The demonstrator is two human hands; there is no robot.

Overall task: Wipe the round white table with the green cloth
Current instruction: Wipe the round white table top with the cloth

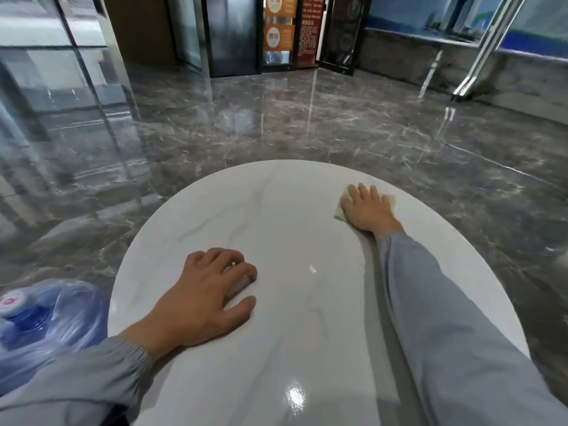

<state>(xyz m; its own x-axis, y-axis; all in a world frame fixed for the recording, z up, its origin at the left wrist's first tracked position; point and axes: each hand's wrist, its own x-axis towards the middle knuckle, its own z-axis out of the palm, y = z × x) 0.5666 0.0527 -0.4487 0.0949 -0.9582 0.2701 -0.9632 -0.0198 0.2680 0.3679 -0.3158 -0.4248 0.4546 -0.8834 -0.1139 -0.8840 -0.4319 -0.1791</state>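
Wiping appears under way; the cleaned area cannot be told. Right hand (365,207) lies flat, fingers straight, pressing cloth (340,212) onto table (276,210) at centre right of frame. Left hand (209,290) rests lower centre-left, fingers loosely bent, holding nothing. Table: round, glossy, white, faintly veined. Cloth: thin, pale green.

Two hands on a table (292,210) filling the centre and lower frame.
The right hand (365,207) lies flat on the cloth (339,213) at the table's far right. The left hand (206,296) rests on its near left. A water jug (37,318) sits beside the table at lower left. Doors (276,32) stand well behind, top centre.
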